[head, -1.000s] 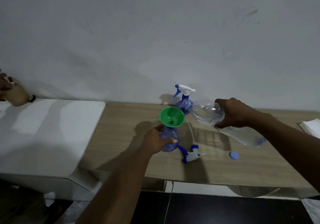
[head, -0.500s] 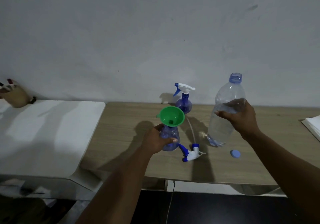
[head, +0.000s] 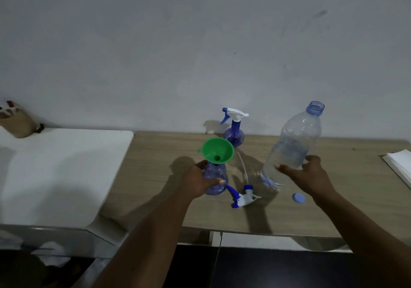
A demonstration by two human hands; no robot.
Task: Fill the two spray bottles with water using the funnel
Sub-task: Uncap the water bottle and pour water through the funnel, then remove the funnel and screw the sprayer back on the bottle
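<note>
Along the back, wall (head: 200,43): plain grey surface, by which both tables are backed.
White table (head: 55,165): set at the left, edge to edge with the wooden one.
Wooden table (head: 155,176): all task items are carried here.
Water bottle (head: 293,145): clear, uncapped and partly filled; it is leaned slightly with the mouth uppermost and the base down at the table top.
Right hand (head: 309,174): the water bottle's lower body is held between the thumb and loosely curled fingers.
Left hand (head: 198,181): fingers and thumb are wrapped round the near spray bottle.
Far spray bottle (head: 234,133): stood upright by the wall, trigger head fitted.
Near spray bottle (head: 215,176): stood on the table, headless, with some liquid seen inside.
Funnel (head: 216,148): green, seated in the near spray bottle's neck.
Trigger head (head: 243,198): laid on its side just beside the near spray bottle, its tube attached.
Blue cap (head: 298,198): laid flat on the table, below the right hand.
</note>
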